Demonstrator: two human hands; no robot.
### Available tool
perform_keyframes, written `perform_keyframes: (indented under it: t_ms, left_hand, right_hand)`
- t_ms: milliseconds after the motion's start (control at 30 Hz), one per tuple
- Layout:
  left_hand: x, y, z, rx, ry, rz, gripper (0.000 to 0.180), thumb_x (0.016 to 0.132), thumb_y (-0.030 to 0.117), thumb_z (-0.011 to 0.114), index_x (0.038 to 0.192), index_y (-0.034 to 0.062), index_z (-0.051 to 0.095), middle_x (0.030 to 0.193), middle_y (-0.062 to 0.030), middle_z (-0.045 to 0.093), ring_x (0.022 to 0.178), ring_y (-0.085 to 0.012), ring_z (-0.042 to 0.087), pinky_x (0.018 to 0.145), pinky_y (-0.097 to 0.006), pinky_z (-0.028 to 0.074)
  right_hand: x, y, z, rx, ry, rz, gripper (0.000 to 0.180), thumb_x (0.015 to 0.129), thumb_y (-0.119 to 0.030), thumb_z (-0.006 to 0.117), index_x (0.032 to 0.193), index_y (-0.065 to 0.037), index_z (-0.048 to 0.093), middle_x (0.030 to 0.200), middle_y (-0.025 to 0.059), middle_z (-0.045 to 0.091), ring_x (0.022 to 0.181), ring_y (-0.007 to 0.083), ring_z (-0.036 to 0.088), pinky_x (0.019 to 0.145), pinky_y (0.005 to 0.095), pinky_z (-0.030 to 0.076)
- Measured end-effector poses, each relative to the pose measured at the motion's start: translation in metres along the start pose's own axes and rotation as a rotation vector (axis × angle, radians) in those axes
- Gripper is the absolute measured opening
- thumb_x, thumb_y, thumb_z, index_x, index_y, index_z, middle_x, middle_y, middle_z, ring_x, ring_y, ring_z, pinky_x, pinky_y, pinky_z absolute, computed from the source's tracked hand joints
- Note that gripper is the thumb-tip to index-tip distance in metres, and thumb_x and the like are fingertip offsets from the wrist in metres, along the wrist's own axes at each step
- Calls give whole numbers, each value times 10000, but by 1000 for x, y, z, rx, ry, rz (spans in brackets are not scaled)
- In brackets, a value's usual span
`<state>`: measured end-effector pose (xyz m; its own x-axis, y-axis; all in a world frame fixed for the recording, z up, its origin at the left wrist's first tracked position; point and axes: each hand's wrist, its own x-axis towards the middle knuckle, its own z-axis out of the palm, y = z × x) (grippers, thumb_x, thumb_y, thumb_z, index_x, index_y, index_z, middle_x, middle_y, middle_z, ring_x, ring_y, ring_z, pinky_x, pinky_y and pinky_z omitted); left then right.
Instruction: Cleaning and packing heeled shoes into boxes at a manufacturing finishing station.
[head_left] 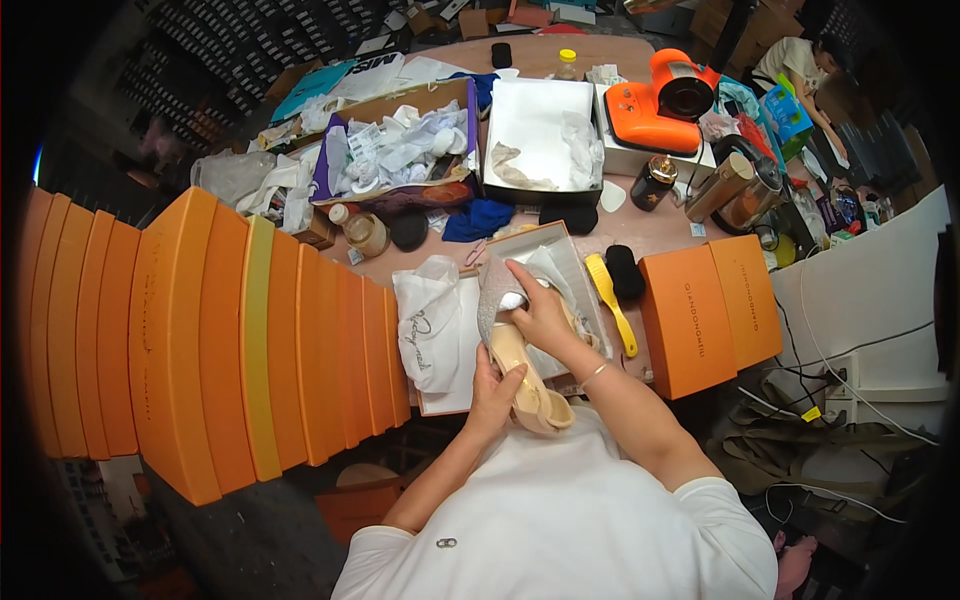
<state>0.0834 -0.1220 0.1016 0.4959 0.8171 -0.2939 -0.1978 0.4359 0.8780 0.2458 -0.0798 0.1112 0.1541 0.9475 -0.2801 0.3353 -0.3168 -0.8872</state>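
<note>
Beige shoe (525, 385) between both hands (gripped)

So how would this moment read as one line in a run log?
left hand: holds beige high-heeled shoe from below | right hand: presses white cloth on its glittery upper | under: open white shoebox | right: yellow plastic brush

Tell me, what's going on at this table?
A person holds a beige shoe over an open shoebox. The left hand supports it from below, while the right hand presses a small white wad into its glittery upper. A yellow brush lies beside the box, a stack of orange boxes stands at the left, and an orange lid lies at the right.
</note>
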Motion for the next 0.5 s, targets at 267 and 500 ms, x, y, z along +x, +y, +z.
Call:
perform_keyframes:
  t_ms: [267, 500]
  left_hand:
    - [45, -19, -84, -153, 224, -59, 431, 899, 143, 594, 1280, 39, 421, 1061, -56, 585, 881, -137, 603, 753, -282, 515]
    - [45, -88, -180, 10, 447, -276, 329, 957, 177, 534, 1243, 20, 496, 1028, -90, 595, 920, -168, 603, 826, -302, 516]
  right_hand:
    - [-20, 21, -50, 48, 84, -232, 774, 811, -177, 720, 1447, -60, 296, 1156, 180, 600, 863, 224, 635, 749, 347, 522]
    - [-85, 87, -76, -225, 47, 86, 387, 795, -96, 674, 1145, 43, 582, 1034, 235, 627, 847, 328, 648, 748, 376, 520]
